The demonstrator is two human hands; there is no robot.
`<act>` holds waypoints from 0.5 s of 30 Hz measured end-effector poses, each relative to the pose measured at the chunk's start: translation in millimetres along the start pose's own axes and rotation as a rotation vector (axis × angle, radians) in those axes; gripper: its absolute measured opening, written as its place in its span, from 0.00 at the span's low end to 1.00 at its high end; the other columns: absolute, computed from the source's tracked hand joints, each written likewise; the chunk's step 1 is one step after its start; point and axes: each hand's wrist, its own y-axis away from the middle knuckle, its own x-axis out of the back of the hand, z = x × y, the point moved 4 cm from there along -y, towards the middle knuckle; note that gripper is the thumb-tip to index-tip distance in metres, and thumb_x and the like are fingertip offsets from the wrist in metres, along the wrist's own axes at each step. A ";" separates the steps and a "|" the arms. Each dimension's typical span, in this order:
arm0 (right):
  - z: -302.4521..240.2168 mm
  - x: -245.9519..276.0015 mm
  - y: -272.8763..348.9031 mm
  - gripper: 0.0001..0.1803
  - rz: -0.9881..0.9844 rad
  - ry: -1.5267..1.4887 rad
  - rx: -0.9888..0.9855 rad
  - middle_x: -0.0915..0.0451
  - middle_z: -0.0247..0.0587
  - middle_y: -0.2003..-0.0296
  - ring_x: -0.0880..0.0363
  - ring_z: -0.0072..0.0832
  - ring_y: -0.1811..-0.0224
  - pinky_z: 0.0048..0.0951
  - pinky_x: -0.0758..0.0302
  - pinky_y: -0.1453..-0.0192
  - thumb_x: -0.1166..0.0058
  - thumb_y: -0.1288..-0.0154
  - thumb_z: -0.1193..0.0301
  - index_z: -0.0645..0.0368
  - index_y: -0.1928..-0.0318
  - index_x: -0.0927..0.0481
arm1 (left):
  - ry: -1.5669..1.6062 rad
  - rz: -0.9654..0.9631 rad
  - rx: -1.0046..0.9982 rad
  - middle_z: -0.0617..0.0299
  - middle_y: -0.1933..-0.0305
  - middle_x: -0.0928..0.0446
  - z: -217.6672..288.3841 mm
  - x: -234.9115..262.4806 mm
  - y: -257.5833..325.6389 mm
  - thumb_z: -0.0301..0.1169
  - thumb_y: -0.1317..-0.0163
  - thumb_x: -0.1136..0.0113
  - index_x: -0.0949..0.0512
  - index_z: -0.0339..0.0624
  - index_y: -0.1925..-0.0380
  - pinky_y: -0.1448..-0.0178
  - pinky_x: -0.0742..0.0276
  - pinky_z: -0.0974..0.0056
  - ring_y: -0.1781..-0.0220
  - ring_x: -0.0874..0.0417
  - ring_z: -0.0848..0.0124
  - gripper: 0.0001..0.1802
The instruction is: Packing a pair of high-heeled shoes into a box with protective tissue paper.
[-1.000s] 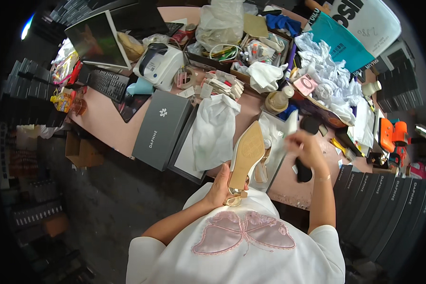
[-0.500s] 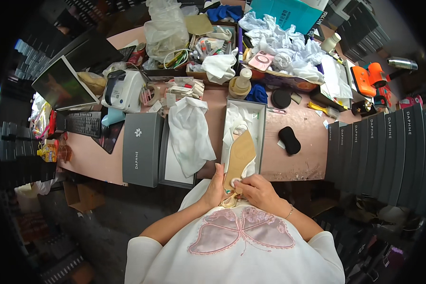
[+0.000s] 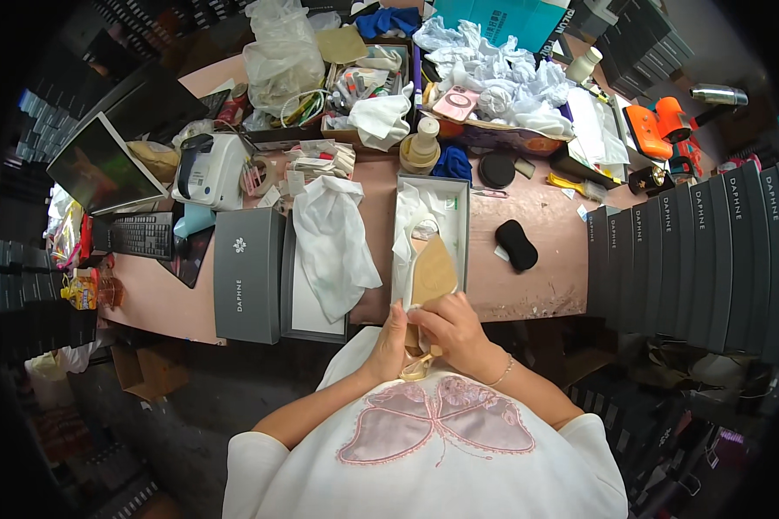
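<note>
Seen from above, a person in a white top with a pink butterfly design sits at a cluttered pink worktable (image 3: pixel 545 277) and holds a beige high-heeled shoe (image 3: pixel 430 278) with both hands at the near table edge, just in front of the chest. The shoe is turned sole up, its smooth tan sole facing the camera and its toe pointing away over the table, probably so that the sole can be looked over or worked on.

The left hand (image 3: pixel 391 339) is closed around the shoe's left side near the heel, fingers wrapped underneath as a support. The right hand (image 3: pixel 448 327) lies over the heel end from the right, fingers curled and pressing on the shoe (a thin bracelet shows at that wrist). The two hands touch each other, and the shoe's front half juts out beyond them. Gold-coloured straps hang below the hands against the top.

Just behind the shoe, an open grey shoebox (image 3: pixel 453 227) lined with white tissue sits lengthwise on the table, its near end touching the shoe's toe area, seemingly kept close so the shoe can go in or out easily. To the left lie a white cloth bag (image 3: pixel 331 244) over a second open box, and a closed grey box lid (image 3: pixel 247 273). A black sponge (image 3: pixel 516 245) rests on bare table to the right, near but apart from the hands. Stacked grey boxes (image 3: pixel 692 259) line the right side.
</note>
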 end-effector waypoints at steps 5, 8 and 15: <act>2.7 -4.2 27.0 0.19 -0.088 -0.124 0.025 0.24 0.36 0.65 0.26 0.34 0.65 0.33 0.34 0.60 0.37 0.57 0.79 0.57 0.59 0.19 | 0.006 0.075 -0.017 0.60 0.43 0.33 4.5 6.0 1.1 0.66 0.35 0.74 0.42 0.47 0.40 0.40 0.29 0.61 0.41 0.28 0.70 0.39; 1.8 3.9 3.5 0.20 -0.001 -0.043 0.013 0.23 0.36 0.65 0.25 0.34 0.64 0.33 0.33 0.60 0.38 0.58 0.82 0.56 0.59 0.18 | 0.040 0.027 -0.030 0.60 0.46 0.30 0.8 3.7 3.8 0.62 0.32 0.76 0.41 0.45 0.39 0.45 0.26 0.66 0.45 0.26 0.72 0.37; 1.8 1.0 14.5 0.18 -0.062 -0.117 0.036 0.24 0.36 0.66 0.25 0.32 0.64 0.32 0.33 0.61 0.41 0.55 0.82 0.57 0.59 0.19 | -0.002 0.084 -0.062 0.59 0.44 0.31 6.3 7.6 3.0 0.62 0.32 0.76 0.42 0.45 0.38 0.44 0.27 0.65 0.44 0.27 0.71 0.37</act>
